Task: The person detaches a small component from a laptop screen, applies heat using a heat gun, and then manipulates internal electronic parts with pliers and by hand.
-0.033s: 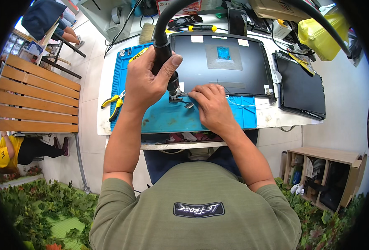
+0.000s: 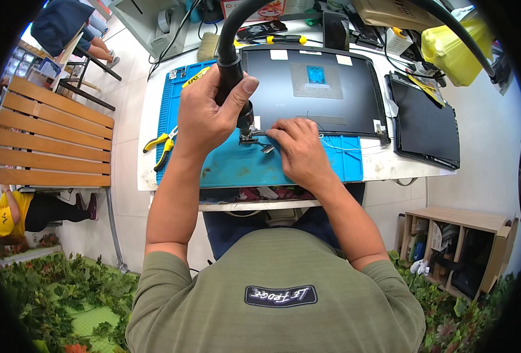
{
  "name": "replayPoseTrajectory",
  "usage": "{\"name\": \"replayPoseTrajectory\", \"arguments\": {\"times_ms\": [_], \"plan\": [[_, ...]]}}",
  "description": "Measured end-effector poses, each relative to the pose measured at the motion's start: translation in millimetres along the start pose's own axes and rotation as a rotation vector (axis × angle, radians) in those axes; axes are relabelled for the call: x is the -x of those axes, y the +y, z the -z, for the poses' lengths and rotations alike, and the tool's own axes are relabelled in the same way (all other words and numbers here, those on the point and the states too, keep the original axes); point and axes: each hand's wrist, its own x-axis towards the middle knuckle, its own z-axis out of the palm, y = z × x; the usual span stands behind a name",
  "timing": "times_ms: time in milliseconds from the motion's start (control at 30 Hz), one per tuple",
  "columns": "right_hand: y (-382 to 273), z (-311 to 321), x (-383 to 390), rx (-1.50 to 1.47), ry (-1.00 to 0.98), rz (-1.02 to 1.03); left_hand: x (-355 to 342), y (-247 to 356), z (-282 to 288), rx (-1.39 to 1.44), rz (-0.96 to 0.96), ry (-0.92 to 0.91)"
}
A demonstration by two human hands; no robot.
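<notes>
My left hand (image 2: 204, 120) is closed round the black handle of a hot air gun (image 2: 230, 69), thumb along its side, nozzle pointing down. Just under the nozzle is a small dark metal hinge (image 2: 248, 140) at the near left corner of a black laptop lid (image 2: 272, 88). My right hand (image 2: 301, 150) has its fingertips pinched together beside the hinge; what lies between them is hidden. A short flat cable end (image 2: 267, 149) sticks out below those fingertips. Thin wires (image 2: 337, 145) run rightward from the lid's near edge. Beneath it all is a blue work mat (image 2: 231, 167).
Yellow-handled pliers (image 2: 165, 146) lie left on the mat. A brush (image 2: 207, 47) and a yellow-black screwdriver (image 2: 286, 39) are behind the lid. Dark laptop parts (image 2: 422, 123) are stacked right, near a yellow bag (image 2: 457, 50). The gun's thick hose arches over the table.
</notes>
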Motion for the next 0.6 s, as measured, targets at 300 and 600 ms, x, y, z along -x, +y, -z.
{"name": "replayPoseTrajectory", "arguments": {"times_ms": [300,600], "plan": [[-0.6,0.0,0.0,0.008,-0.012,0.001,0.4,-3.2,-1.5,-0.027,-0.010,0.003],[-0.6,-0.2,-0.2,0.006,-0.017,-0.003,-3.2,-1.5,1.2,-0.059,-0.025,0.024]]}}
